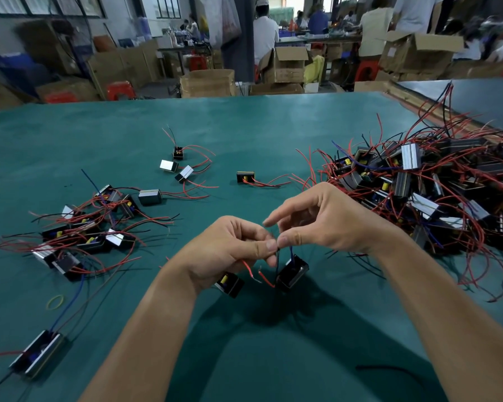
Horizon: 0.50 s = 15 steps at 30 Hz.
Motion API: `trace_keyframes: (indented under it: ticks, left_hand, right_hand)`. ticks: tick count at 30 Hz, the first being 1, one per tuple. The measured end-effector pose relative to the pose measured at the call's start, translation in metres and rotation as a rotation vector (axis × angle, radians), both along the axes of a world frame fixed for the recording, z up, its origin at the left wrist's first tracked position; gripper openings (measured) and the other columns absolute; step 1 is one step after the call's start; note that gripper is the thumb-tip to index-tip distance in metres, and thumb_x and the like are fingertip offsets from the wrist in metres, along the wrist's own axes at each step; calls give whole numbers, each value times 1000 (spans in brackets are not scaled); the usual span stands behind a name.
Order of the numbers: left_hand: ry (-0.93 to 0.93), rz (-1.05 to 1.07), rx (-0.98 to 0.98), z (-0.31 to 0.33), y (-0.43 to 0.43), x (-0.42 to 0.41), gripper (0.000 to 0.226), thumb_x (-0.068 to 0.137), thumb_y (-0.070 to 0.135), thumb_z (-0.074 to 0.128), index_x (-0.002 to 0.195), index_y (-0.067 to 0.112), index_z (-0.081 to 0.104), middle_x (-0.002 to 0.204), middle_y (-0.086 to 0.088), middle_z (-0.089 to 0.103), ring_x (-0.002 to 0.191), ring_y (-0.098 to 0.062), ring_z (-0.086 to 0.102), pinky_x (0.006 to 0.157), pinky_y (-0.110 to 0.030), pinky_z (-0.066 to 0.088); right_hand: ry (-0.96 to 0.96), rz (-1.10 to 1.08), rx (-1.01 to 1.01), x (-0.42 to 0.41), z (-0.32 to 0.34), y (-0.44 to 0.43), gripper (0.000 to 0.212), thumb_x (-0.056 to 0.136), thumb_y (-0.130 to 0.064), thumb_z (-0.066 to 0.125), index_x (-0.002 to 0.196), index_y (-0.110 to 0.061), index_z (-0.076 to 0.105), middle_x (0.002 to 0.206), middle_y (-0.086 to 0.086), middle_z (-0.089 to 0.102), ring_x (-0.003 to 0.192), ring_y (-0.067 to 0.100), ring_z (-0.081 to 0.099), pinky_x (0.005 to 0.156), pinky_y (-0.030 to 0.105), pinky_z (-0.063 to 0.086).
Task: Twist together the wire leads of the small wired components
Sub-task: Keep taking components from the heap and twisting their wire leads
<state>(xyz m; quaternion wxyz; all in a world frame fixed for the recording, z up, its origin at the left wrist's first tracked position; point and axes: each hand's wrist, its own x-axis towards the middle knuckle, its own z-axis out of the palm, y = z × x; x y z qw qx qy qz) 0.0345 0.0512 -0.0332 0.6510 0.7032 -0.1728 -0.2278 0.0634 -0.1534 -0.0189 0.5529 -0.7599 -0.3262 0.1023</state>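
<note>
Above the green table, my left hand and my right hand meet thumb to thumb and pinch dark wire leads between them. Two small black box components hang below on those leads: one under my right thumb, the other with a yellow part showing, half hidden under my left palm. Two red leads with bare ends dangle between them. My right index finger sticks out to the left.
A big heap of components with red and black wires fills the right side. A smaller pile lies at the left. Single units lie further back. A longer module and a yellow rubber band sit at near left.
</note>
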Motion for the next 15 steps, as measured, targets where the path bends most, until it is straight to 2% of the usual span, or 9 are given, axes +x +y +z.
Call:
trace_keyframes:
  ticks: [3, 5, 8, 11, 13, 15]
  left_hand:
    - [1, -14, 7, -1, -1, 0, 16, 80, 18, 70, 67, 9, 68, 52, 7, 60, 40, -1, 28, 38, -13, 19]
    - [-12, -22, 22, -2, -1, 0, 17, 80, 19, 68, 65, 14, 71, 53, 7, 60, 43, -2, 35, 41, -12, 26]
    - [-74, 6, 41, -3, -2, 0, 16, 80, 20, 69, 65, 18, 73, 62, 2, 66, 55, -5, 49, 54, -14, 39]
    - [-134, 77, 14, -6, -3, 2, 10, 79, 19, 76, 69, 16, 74, 68, -3, 69, 69, -16, 57, 67, -20, 47]
    - [-123, 123, -19, -8, -5, 2, 7, 74, 18, 75, 73, 12, 73, 68, -5, 70, 66, -15, 60, 68, -21, 51]
    - [-94, 159, -40, -8, -8, 2, 11, 72, 14, 74, 77, 5, 71, 66, -7, 70, 57, -13, 59, 60, -19, 52]
  right_hand:
    - [26, 56, -17, 0, 1, -1, 17, 72, -14, 81, 89, -11, 77, 75, 8, 71, 72, 15, 59, 67, 28, 48]
    - [40, 78, -9, -1, 1, -1, 10, 74, -9, 79, 83, -6, 75, 77, 10, 73, 73, 14, 62, 68, 23, 51]
    - [49, 55, -32, -1, 0, 0, 5, 78, -4, 77, 79, -4, 72, 71, 6, 70, 66, 13, 58, 62, 21, 48]
    - [55, 18, -49, 0, -1, -1, 12, 85, -3, 71, 76, -10, 68, 64, -2, 66, 60, 15, 57, 59, 21, 48]
    - [72, -21, -36, 0, -2, 1, 14, 88, -2, 68, 76, -10, 65, 63, -3, 66, 59, 16, 59, 59, 21, 50]
    - [88, -58, -24, 2, -3, 2, 14, 88, -1, 68, 76, -6, 65, 65, 3, 67, 61, 20, 61, 61, 26, 53]
